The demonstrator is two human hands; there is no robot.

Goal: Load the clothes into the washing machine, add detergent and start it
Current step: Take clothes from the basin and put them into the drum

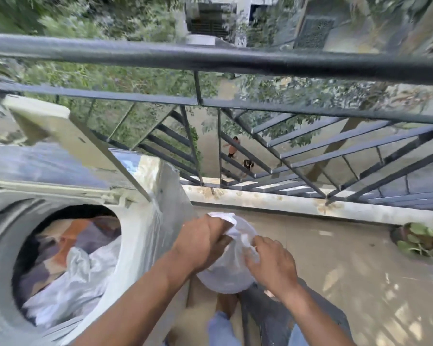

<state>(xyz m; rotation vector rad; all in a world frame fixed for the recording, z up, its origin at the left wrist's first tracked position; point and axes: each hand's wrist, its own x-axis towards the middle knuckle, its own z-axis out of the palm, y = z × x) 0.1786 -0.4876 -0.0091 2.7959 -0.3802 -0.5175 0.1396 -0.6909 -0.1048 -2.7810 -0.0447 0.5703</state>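
A top-loading washing machine (140, 221) stands at the left with its lid (60, 136) raised. Its drum holds clothes (70, 265): white, orange and dark pieces piled near the rim. In front of me hangs a white plastic bag (229, 268), bulging at the bottom. My left hand (200, 242) grips the bag's bunched top. My right hand (270, 263) pinches the bag's neck from the right side. Both hands are to the right of the machine, above the balcony floor.
A dark metal railing (235, 61) runs across the balcony ahead, with a low concrete ledge (298, 203) under it. A potted plant (425, 242) sits at the right. My feet and a dark mat (268, 313) lie below the bag. Trees and two people are far below.
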